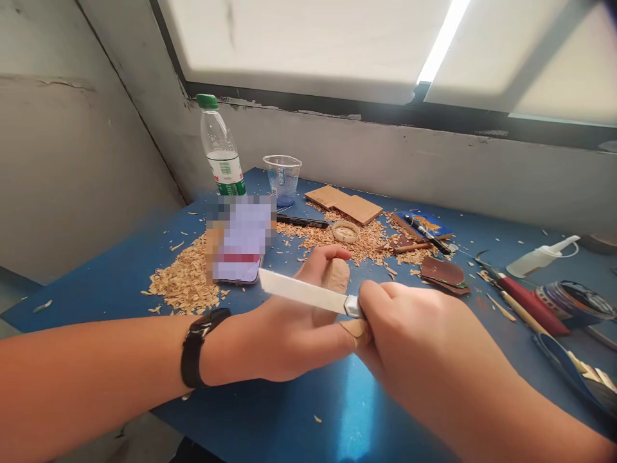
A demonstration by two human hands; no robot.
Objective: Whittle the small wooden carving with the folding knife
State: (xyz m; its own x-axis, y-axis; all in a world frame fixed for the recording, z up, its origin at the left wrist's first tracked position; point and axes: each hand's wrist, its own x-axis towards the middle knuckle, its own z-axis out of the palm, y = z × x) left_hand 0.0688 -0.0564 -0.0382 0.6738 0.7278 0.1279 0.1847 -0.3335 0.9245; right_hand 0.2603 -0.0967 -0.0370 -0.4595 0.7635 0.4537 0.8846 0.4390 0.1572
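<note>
My left hand [289,334], with a black band on its wrist, is closed around a small rounded piece of pale wood [337,276]. Only the wood's top end shows above the fingers. My right hand [424,321] grips a carving knife [303,291] whose broad, light blade points left across the front of the left hand. The handle is hidden in my right fist. Something tan, like tape or a finger guard, covers the tip of my left thumb, which touches the right hand near the blade's base. Whether the edge touches the wood I cannot tell.
Wood shavings [186,276] lie heaped on the blue table [260,411]. A phone [243,241] leans before a bottle [222,151] and a plastic cup [283,180]. Tape roll [346,231], wooden boards [344,203], marker [427,234], squeeze bottle [537,258] and red-handled tool [533,305] lie beyond and right.
</note>
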